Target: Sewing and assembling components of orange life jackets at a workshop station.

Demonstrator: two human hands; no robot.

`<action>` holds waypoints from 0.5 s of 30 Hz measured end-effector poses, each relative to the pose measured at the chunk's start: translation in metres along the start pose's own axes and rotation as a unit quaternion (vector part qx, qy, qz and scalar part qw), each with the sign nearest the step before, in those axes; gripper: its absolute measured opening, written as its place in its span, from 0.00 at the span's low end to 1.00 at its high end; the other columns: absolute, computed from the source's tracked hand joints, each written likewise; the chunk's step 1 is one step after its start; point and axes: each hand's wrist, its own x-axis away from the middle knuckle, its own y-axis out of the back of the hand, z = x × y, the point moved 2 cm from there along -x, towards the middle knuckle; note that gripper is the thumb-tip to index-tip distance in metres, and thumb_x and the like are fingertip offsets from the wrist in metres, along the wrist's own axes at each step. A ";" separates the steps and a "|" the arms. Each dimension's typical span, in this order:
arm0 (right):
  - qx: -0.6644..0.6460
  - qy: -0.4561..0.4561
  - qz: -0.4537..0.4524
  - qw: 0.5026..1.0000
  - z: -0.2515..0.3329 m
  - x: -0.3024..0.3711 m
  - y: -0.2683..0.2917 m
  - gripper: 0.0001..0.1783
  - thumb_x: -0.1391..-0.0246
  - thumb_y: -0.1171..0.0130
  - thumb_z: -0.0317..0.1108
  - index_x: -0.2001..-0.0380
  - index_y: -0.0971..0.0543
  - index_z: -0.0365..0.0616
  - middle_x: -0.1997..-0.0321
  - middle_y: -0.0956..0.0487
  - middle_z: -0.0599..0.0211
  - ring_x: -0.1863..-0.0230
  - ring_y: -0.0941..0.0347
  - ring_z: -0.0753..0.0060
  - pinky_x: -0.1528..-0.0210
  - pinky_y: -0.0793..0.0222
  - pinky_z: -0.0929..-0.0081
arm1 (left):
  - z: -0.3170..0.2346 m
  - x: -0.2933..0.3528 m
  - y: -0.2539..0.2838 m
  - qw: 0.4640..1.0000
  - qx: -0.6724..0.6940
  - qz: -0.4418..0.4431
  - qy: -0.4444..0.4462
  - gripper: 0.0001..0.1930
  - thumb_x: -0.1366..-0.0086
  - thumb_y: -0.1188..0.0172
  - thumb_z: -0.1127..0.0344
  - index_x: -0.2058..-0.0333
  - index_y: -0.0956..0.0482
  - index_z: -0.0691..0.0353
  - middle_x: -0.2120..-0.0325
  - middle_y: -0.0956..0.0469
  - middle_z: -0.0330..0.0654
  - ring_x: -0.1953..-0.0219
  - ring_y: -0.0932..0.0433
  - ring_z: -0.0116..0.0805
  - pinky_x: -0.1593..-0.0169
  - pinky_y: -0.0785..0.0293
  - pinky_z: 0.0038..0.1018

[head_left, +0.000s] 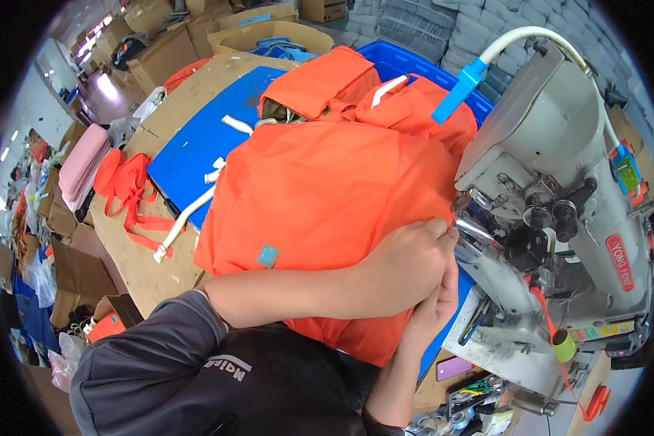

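Observation:
A large orange fabric bag (305, 182) with a small grey-blue patch spreads across the work surface before me. My left forearm lies across its front, and my left hand (408, 263) is closed on the bag's right edge. Just below it, my right hand (440, 299) is closed too, its fingertips meeting the left hand's at that edge. The pinched fabric is mostly hidden by the fingers. Right beside both hands stands a grey industrial sewing machine (541, 123), the bag's edge close to its needle area. White straps with buckles (185, 218) trail from the bag's left side.
More orange fabric pieces (320, 83) are heaped behind the bag, before a blue crate (389, 54). A blue board (196, 145) covers part of the table. Orange-red webbing (131, 182) and a pink folded bundle (83, 167) lie left. A purple phone (454, 368) sits near tools at lower right.

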 end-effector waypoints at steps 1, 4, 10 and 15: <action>-0.001 0.001 0.001 1.000 -0.001 -0.001 0.002 0.23 0.34 0.56 0.28 0.39 0.37 0.29 0.43 0.27 0.59 0.48 0.27 0.76 0.48 0.32 0.81 | -0.001 -0.001 0.000 1.000 -0.011 -0.002 -0.007 0.23 0.50 0.42 0.73 0.55 0.27 0.80 0.71 0.29 0.49 0.70 0.25 0.43 0.67 0.26 0.33; -0.028 -0.003 0.011 1.000 -0.007 -0.002 0.008 0.22 0.34 0.56 0.27 0.39 0.37 0.29 0.43 0.27 0.58 0.49 0.27 0.76 0.48 0.32 0.81 | -0.001 -0.002 -0.001 1.000 -0.020 -0.002 -0.020 0.21 0.50 0.42 0.73 0.57 0.26 0.79 0.70 0.28 0.50 0.69 0.24 0.44 0.66 0.26 0.33; -0.024 0.000 0.009 1.000 -0.006 -0.005 0.001 0.22 0.34 0.57 0.25 0.39 0.37 0.30 0.43 0.27 0.59 0.49 0.27 0.75 0.48 0.31 0.81 | 0.003 -0.001 0.002 1.000 0.013 -0.008 0.021 0.15 0.47 0.43 0.75 0.59 0.26 0.74 0.69 0.26 0.51 0.66 0.22 0.44 0.65 0.26 0.35; -0.008 -0.047 0.004 0.999 0.006 -0.001 0.000 0.21 0.37 0.55 0.20 0.40 0.34 0.33 0.56 0.23 0.67 0.59 0.27 0.82 0.54 0.32 0.85 | 0.005 0.008 0.016 0.986 0.083 0.046 0.138 0.13 0.43 0.44 0.75 0.58 0.27 0.67 0.69 0.24 0.51 0.69 0.21 0.43 0.67 0.26 0.33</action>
